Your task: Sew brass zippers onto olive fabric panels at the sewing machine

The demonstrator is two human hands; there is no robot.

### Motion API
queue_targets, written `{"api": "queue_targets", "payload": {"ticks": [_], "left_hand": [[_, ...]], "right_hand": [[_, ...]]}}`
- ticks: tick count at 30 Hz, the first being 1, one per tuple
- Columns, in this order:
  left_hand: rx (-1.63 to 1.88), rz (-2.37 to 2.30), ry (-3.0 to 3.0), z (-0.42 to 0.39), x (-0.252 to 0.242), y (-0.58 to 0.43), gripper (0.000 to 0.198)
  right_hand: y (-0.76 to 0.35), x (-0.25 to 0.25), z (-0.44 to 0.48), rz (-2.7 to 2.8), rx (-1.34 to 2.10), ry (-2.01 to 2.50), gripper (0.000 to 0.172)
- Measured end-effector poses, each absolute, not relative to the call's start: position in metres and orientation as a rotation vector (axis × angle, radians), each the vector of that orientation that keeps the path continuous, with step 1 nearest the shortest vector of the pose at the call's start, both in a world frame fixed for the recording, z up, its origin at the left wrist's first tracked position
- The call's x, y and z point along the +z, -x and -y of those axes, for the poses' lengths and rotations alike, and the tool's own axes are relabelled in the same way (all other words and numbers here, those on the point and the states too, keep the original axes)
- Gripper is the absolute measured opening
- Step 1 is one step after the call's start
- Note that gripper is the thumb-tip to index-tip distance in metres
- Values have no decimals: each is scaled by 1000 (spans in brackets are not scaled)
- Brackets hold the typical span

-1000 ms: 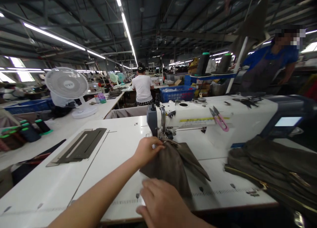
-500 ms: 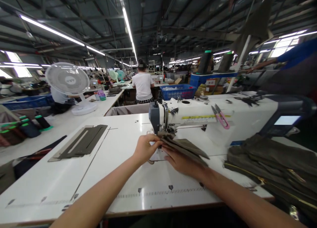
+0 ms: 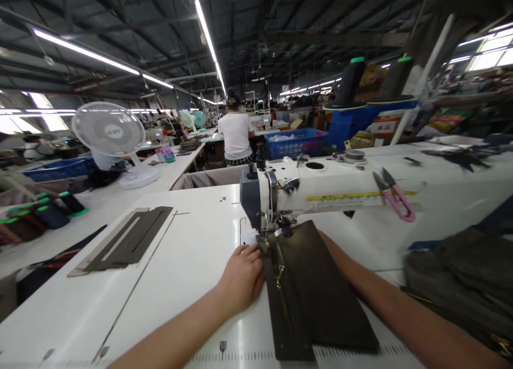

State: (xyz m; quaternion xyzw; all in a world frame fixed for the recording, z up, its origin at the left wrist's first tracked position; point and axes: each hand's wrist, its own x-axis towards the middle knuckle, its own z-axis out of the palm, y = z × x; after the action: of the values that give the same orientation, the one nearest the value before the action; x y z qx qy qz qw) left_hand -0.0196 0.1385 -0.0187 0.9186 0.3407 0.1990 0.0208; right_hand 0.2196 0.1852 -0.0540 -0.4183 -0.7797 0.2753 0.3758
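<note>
A dark olive fabric panel (image 3: 320, 289) with a zipper and a gold-coloured zipper pull (image 3: 279, 277) lies at the needle end of a white sewing machine (image 3: 276, 198). Its top left corner is by the presser foot (image 3: 264, 233), and the rest spreads toward me. My left hand (image 3: 242, 275) is closed at the panel's left edge, just in front of the foot, fingers curled. My right hand (image 3: 331, 246) reaches behind the panel's right side; only the wrist area shows, with the fingers hidden by the fabric.
Cut fabric pieces (image 3: 128, 238) are stacked on the white table at left. Pink-handled scissors (image 3: 395, 195) sit on the machine arm. A bundle of dark fabric (image 3: 449, 273) lies at right. Farther off are a white fan (image 3: 110, 128), thread cones (image 3: 350, 83) and a person in a white shirt (image 3: 236, 136).
The fabric, earlier bunched and folded between both hands at the needle, now lies spread toward me with its zipper showing. My right hand has gone behind it; my left hand moved slightly nearer me.
</note>
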Motion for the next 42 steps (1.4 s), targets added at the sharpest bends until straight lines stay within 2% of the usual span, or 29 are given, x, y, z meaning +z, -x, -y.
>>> {"api": "queue_targets", "payload": {"ticks": [5, 11, 21, 25, 30, 35, 42], "left_hand": [[452, -1221, -2949, -143, -28, 9, 19], [436, -1256, -2996, -145, -24, 7, 14], [614, -1236, -2984, -143, -20, 6, 12], [728, -1318, -2883, -140, -25, 9, 13], [990, -1349, -2773, -145, -42, 15, 28], [885, -1061, -2902, -154, -48, 18, 27], [791, -1001, -2970, -153, -41, 16, 28]], "right_hand": [[-230, -48, -177, 1920, 683, 1127, 24], [-236, -41, -171, 1577, 444, 1424, 44], [-224, -35, -171, 1961, -193, 1894, 19], [-198, -23, -157, 2100, -378, 1681, 15], [-161, -40, -143, 2267, -177, 1132, 31], [-159, -52, -144, 2326, -84, 1079, 38], [-168, -47, -148, 2358, -25, 1010, 38]]}}
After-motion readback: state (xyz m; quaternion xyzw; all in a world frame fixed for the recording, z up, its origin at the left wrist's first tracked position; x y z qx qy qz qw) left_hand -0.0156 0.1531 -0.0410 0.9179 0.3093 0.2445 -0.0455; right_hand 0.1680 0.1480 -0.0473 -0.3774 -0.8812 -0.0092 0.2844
